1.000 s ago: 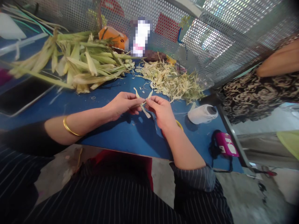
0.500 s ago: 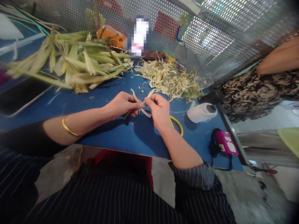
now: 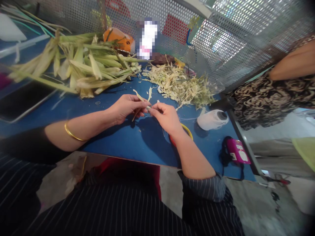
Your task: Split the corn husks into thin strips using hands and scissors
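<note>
Pale husk strips (image 3: 150, 94) stick up between my hands, over the middle of the blue table (image 3: 118, 137). My left hand (image 3: 130, 108) pinches them with thumb and fingers. Touching its fingertips, my right hand (image 3: 165, 116) is closed on the lower part of the strips, which its fingers partly hide. Behind my left hand lies a heap of long green husks (image 3: 91, 67). A pile of shredded pale strips (image 3: 177, 82) is behind my right hand. A white thread cone (image 3: 212, 120) lies to the right, with thin thread running toward my right hand.
A yellow ring (image 3: 188, 130) and a red one lie by my right wrist. Near the right edge is a magenta device (image 3: 238, 150) with a black strap. A dark tray-like object (image 3: 24, 98) is at left. Behind stands a perforated metal screen (image 3: 172, 14); a person's arm (image 3: 292, 67) shows at right.
The upright strip near my right fingers has shifted left and now stands beside the other one. My right hand has moved slightly down and left; more of the red ring shows.
</note>
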`<state>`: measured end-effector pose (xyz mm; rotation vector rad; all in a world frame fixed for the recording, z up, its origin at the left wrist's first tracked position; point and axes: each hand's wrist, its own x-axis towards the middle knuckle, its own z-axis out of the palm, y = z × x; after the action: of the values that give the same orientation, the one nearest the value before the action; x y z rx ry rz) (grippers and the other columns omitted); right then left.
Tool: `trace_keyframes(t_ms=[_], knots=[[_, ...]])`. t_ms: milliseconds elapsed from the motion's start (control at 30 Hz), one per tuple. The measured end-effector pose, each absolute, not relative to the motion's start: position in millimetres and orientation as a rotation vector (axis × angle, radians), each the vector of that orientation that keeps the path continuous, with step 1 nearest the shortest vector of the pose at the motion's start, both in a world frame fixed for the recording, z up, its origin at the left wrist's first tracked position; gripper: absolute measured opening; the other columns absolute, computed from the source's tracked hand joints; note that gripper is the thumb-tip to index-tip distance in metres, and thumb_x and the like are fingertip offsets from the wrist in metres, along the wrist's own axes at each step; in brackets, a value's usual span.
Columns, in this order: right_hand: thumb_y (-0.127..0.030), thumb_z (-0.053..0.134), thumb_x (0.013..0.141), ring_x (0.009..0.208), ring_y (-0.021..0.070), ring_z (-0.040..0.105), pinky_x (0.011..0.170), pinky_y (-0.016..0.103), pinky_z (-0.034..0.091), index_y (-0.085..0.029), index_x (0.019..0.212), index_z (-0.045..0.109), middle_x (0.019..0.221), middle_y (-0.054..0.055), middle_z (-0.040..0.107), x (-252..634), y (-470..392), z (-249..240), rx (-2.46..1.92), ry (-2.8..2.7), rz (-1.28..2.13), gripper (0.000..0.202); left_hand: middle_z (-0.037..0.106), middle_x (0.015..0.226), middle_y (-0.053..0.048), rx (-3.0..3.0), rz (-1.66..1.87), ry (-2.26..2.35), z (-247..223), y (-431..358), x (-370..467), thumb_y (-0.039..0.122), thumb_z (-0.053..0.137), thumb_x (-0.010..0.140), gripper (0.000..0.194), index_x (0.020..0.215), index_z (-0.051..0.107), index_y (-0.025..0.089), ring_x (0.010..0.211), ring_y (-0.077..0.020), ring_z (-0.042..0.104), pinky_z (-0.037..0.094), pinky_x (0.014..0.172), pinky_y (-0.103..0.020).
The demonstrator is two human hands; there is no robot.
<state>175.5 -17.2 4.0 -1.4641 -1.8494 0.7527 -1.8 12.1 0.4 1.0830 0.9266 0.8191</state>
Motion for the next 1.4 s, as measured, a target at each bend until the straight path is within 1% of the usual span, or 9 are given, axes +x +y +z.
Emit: trace_keyframes(t_ms=[267,433,567,767,867,1033,1233,1333,1400], knots=[[-0.028,0.061,0.082,0.059,0.0102,0.043,0.061,0.026,0.033,-0.018,0.061,0.057,0.059,-0.004,0.052,176,-19,7,-1.339,-1.867,0.618,0.023,0.064,0.059,-0.003,1.14,0.83,1.013,2,10,1,0.028,0.076,0.072,0.019,0.075,0.069,0.011,0.047,-0.0078,0.056,0.045,0.048,-0.02],[-0.045,0.057,0.086,0.058,0.0107,0.043,0.058,0.026,0.033,-0.018,0.067,0.064,0.059,-0.003,0.054,180,-17,6,-1.39,-1.769,0.749,0.033,0.066,0.063,-0.004,1.18,0.814,0.948,3,10,-1,0.034,0.077,0.07,0.026,0.08,0.071,0.011,0.05,-0.0086,0.057,0.046,0.05,-0.021],[-0.053,0.059,0.082,0.061,0.0111,0.048,0.062,0.026,0.037,-0.018,0.07,0.066,0.063,-0.001,0.058,180,-14,3,-1.427,-1.56,0.796,0.038,0.065,0.061,-0.004,1.237,0.788,0.941,7,7,0,0.035,0.074,0.073,0.025,0.074,0.07,0.011,0.048,-0.008,0.056,0.046,0.05,-0.021],[-0.041,0.065,0.079,0.066,0.0114,0.053,0.068,0.026,0.042,-0.019,0.073,0.064,0.069,-0.001,0.063,176,-14,-3,-1.27,-1.457,0.961,0.023,0.065,0.059,-0.003,1.297,0.707,0.949,9,2,3,0.035,0.072,0.074,0.024,0.068,0.067,0.012,0.047,-0.0078,0.056,0.045,0.048,-0.02],[-0.033,0.067,0.077,0.06,0.0101,0.047,0.063,0.025,0.039,-0.019,0.064,0.059,0.061,-0.004,0.056,173,-14,-5,-1.248,-1.432,0.929,0.021,0.067,0.062,-0.004,1.32,0.691,0.946,6,2,3,0.037,0.075,0.072,0.025,0.073,0.069,0.012,0.048,-0.0085,0.057,0.045,0.049,-0.02],[-0.033,0.067,0.076,0.057,0.0098,0.039,0.06,0.025,0.035,-0.02,0.057,0.052,0.056,-0.006,0.045,171,-13,-11,-1.293,-1.403,0.709,0.028,0.067,0.06,-0.005,1.336,0.7,0.948,3,3,3,0.035,0.075,0.071,0.024,0.07,0.07,0.012,0.049,-0.0096,0.058,0.047,0.051,-0.021],[-0.036,0.059,0.083,0.072,0.0144,0.054,0.075,0.029,0.043,-0.02,0.073,0.063,0.072,0.0,0.061,179,-9,-7,-1.255,-1.436,0.733,0.02,0.065,0.059,-0.004,1.327,0.709,0.942,4,1,5,0.035,0.072,0.074,0.024,0.071,0.07,0.012,0.05,-0.0089,0.056,0.046,0.051,-0.021],[-0.039,0.06,0.084,0.087,0.0177,0.057,0.086,0.033,0.043,-0.023,0.089,0.066,0.091,0.003,0.064,184,-11,1,-1.278,-1.442,0.48,0.018,0.063,0.057,-0.003,1.334,0.693,0.958,6,-2,6,0.033,0.07,0.076,0.021,0.074,0.071,0.012,0.048,-0.0084,0.055,0.045,0.049,-0.02],[-0.039,0.062,0.083,0.096,0.0202,0.056,0.094,0.037,0.039,-0.024,0.09,0.068,0.097,0.005,0.064,183,-14,6,-1.293,-1.567,0.322,0.018,0.061,0.055,-0.003,1.394,0.674,0.956,6,-3,6,0.033,0.069,0.076,0.021,0.068,0.069,0.013,0.048,-0.0085,0.055,0.045,0.05,-0.02]])
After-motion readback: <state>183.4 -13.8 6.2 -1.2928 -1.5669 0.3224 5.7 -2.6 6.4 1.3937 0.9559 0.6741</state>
